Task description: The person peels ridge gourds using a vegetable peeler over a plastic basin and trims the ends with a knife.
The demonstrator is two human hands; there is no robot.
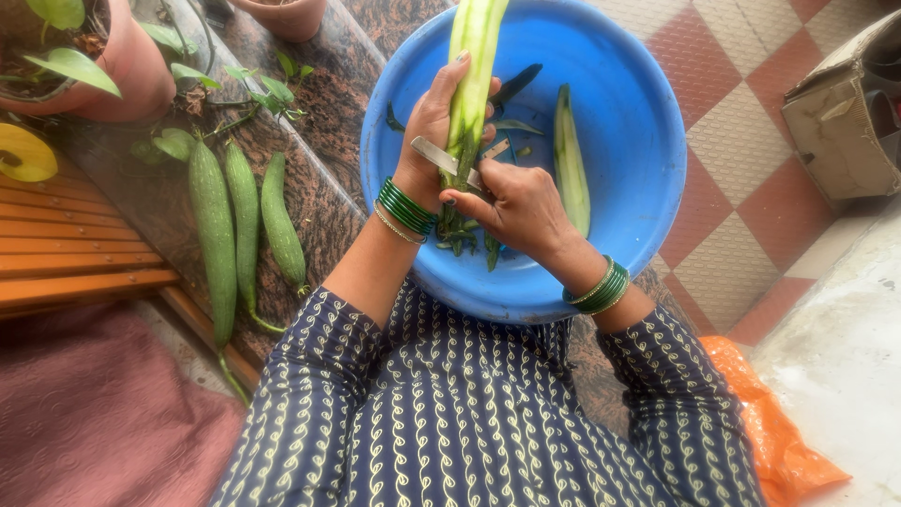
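The left hand [434, 127] is closed around a long, partly peeled gourd [472, 66], fingers wrapped on its far side and thumb toward the wearer, holding it nearly upright over a blue plastic basin [638, 178]. The right hand [514, 205] is clenched on the handle of a peeler [449, 161], whose pale metal blade lies flat across the gourd just below the left hand, touching the skin. The gourd's upper length is stripped to pale green; its lower end, beneath the blade, is still dark and reaches down among loose peelings [469, 239] at the basin's near side. A second, fully peeled gourd [570, 155] lies inside the basin to the right of the hands, apart from them. Both wrists carry stacked green bangles [405, 207]. The basin rests on the wearer's lap. To the left, three unpeeled gourds [246, 221] lie side by side on a speckled stone ledge [324, 122], near potted plants [113, 56]; an orange bag [770, 432] lies on the floor at lower right.
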